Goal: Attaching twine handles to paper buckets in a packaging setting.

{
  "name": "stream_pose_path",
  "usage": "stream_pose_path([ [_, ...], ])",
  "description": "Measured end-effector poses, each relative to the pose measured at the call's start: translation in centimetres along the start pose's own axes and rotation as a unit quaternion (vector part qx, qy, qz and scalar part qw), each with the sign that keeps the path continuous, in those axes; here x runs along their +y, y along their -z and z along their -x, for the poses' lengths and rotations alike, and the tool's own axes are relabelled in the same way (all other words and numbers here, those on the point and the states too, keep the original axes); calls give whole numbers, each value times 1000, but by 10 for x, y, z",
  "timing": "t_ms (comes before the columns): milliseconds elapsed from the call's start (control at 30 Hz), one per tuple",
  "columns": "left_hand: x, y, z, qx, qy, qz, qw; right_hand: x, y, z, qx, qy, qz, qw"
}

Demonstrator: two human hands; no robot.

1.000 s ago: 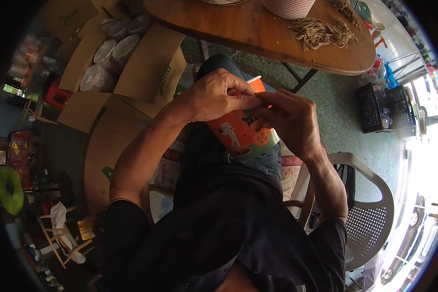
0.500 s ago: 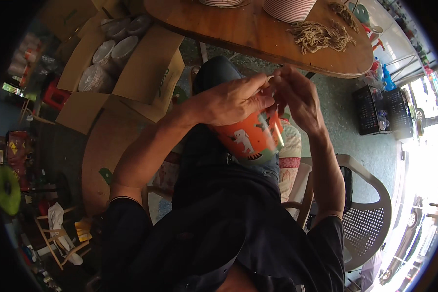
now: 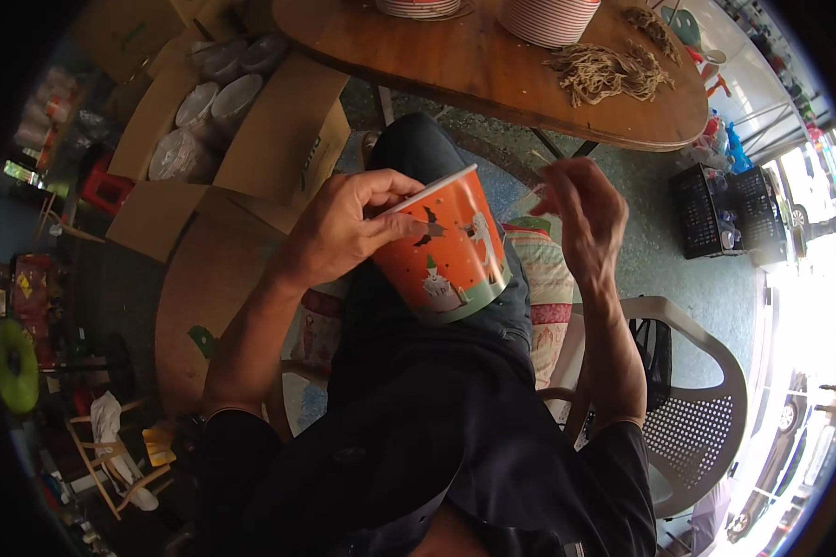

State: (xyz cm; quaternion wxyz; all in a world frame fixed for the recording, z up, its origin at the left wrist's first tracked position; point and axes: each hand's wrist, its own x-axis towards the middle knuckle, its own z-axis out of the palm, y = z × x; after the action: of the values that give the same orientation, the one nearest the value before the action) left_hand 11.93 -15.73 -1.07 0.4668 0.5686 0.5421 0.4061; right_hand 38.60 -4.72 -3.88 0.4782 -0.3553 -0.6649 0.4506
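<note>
1. While its open mouth tips toward eleven o'clock, the round orange paper tub (image 3: 450, 251) with a white rim, green base band and printed cartoon figures is over the person's thighs in dark blue jeans (image 3: 413, 148). Twelve on this dial points straight away from the person; the tub is its centre.
2. Just past nine o'clock, the left hand (image 3: 339, 223) is closed on the tub's rim, thumb against the outer wall, fingers reaching over the edge into the mouth.
3. Between two and three o'clock, clear of the tub, the right hand (image 3: 585, 209) is raised, fingers bent and tips drawn together on a thin, pale strand (image 3: 541, 156); blur hides how tightly.
4. Close by at four o'clock lies a pale, red-banded fabric cushion (image 3: 550, 269); farther that way stands a grey plastic chair (image 3: 701, 408) with a perforated back.
5. Just past twelve, a brown wooden table (image 3: 437, 60) bears a round stack banded red and white (image 3: 548, 20) and a tangled bundle of tan twine (image 3: 613, 76).
6. At ten o'clock, an open brown cardboard box (image 3: 279, 121) holds white round bowls (image 3: 237, 93).
7. Just before three, well apart, sits a black plastic crate (image 3: 706, 212).
</note>
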Motion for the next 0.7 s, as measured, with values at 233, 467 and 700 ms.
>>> stream_pose_path([
  [233,-2,-29,23,60,-24,12,998,-41,-23,53,-83,167,192,964],
  [467,-5,-38,32,111,-102,-82,985,-47,-28,69,-115,95,178,973],
  [700,-4,-51,34,125,-177,-181,959,-46,-26,70,-127,65,177,974],
])
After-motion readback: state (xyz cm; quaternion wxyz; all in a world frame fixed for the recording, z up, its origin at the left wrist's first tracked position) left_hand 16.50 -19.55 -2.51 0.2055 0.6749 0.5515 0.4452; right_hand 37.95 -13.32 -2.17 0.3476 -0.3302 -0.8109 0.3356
